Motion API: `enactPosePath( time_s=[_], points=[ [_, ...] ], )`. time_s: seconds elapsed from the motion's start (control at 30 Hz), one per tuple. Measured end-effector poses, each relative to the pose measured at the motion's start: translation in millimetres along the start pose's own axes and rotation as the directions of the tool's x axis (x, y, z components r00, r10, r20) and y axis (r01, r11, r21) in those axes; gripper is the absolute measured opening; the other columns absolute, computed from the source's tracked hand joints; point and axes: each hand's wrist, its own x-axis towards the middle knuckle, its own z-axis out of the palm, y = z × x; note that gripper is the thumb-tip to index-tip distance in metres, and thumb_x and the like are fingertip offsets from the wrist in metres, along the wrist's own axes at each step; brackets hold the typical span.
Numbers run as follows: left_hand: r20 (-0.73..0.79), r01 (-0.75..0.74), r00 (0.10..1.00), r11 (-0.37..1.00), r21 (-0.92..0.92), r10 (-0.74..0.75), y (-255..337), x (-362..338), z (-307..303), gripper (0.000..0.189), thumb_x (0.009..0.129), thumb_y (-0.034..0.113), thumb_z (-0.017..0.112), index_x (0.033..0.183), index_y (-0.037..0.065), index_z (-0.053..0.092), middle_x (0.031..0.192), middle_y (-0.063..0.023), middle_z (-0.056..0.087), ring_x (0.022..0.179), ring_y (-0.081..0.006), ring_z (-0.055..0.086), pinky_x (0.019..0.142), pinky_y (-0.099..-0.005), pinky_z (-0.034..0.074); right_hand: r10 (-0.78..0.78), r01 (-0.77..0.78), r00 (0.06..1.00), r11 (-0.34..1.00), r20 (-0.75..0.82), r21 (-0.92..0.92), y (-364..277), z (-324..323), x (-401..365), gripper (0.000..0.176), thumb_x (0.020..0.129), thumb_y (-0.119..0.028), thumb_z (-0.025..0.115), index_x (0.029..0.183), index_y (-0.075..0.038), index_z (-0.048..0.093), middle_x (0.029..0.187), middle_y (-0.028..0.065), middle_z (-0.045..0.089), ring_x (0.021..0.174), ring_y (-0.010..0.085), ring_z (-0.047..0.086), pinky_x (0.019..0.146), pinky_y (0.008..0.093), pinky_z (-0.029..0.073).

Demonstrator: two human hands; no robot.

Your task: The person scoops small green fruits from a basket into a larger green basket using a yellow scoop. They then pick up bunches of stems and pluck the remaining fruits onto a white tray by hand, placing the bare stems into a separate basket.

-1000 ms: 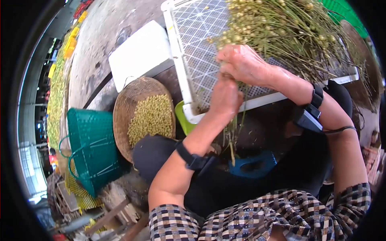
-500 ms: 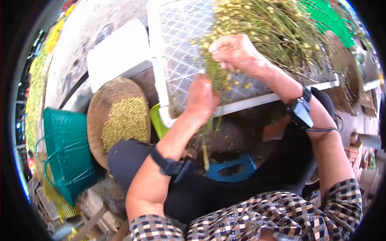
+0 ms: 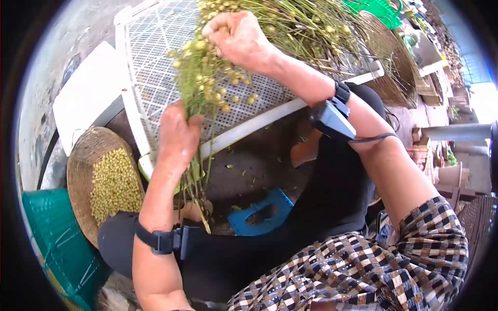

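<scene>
My left hand is closed round a bunch of thin green stalks with round yellowish seed pods. Their bare lower ends hang below the hand, past the tray's edge. Up and to the right, my right hand is closed with curled fingers beside the pods at the bunch's top; what lies in the fingers cannot be made out. Both hands are above a white perforated plastic tray. A heap of similar podded stalks covers the tray's far right part.
A round woven basket at the left holds many loose pods. Beside it stands a teal plastic basket. A blue plastic stool is below the tray. A white panel lies left; a green basket stands far right.
The whole view has shifted, so the tray and baskets sit farther left. My hands are farther apart, the right one higher. My left hand keeps its hold on the stalks.
</scene>
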Motion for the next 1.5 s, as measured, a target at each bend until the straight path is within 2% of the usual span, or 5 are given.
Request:
enactPosePath(
  time_s=[0.4,0.47,0.57,1.23,1.5],
  points=[
    [0.323,0.457,0.856,0.302,-0.837,-0.403,-20,0,-13,0.032,0.082,-0.002,0.059,0.114,-0.006,0.058,0.100,-0.0110,0.066,0.085,-0.0214,0.066,0.078,-0.0345,0.056,-0.166,0.182,0.982,0.722,0.089,-0.668,3,-20,-34,0.026,0.077,-0.028,0.067,0.069,-0.003,0.064,0.065,0.0166,0.063,0.062,0.0349,0.062,0.058,0.0391,0.052],
    [0.346,0.436,0.844,0.148,-0.888,-0.410,-29,2,-7,0.027,0.089,0.002,0.056,0.115,-0.005,0.056,0.100,-0.0134,0.066,0.083,-0.0240,0.067,0.071,-0.0408,0.059,0.383,-0.229,0.894,0.837,0.233,-0.497,-19,-15,-44,0.034,0.078,-0.035,0.069,0.074,-0.001,0.066,0.071,0.0161,0.065,0.061,0.0282,0.064,0.055,0.0380,0.051],
    [0.301,0.407,0.837,0.152,-0.900,-0.458,-21,0,0,0.026,0.090,0.006,0.056,0.115,-0.005,0.056,0.101,-0.0129,0.066,0.085,-0.0237,0.067,0.075,-0.0389,0.057,0.587,-0.739,0.549,0.674,0.596,0.017,-34,-1,-64,0.058,0.079,-0.050,0.070,0.087,0.007,0.066,0.076,0.0128,0.064,0.063,0.0188,0.062,0.053,0.0345,0.049],
    [0.098,0.343,0.778,0.289,-0.894,-0.620,-22,16,32,0.007,0.075,-0.007,0.051,0.075,0.000,0.053,0.076,-0.0049,0.051,0.064,-0.0163,0.047,0.054,-0.0348,0.040,0.160,-0.141,0.983,0.972,0.092,-0.189,-30,71,-86,0.017,0.081,-0.015,0.057,0.080,0.001,0.053,0.075,0.0282,0.059,0.071,0.0421,0.061,0.064,0.0516,0.045],
    [0.195,0.256,0.871,0.078,-0.964,-0.451,-20,11,11,0.019,0.083,0.001,0.055,0.101,-0.003,0.060,0.095,-0.0139,0.064,0.088,-0.0250,0.064,0.082,-0.0407,0.054,0.678,-0.682,0.726,0.688,0.117,0.246,-4,47,-68,0.024,0.084,-0.015,0.061,0.073,0.004,0.050,0.061,0.0124,0.053,0.054,0.0172,0.057,0.046,0.0373,0.042]
  ],
)
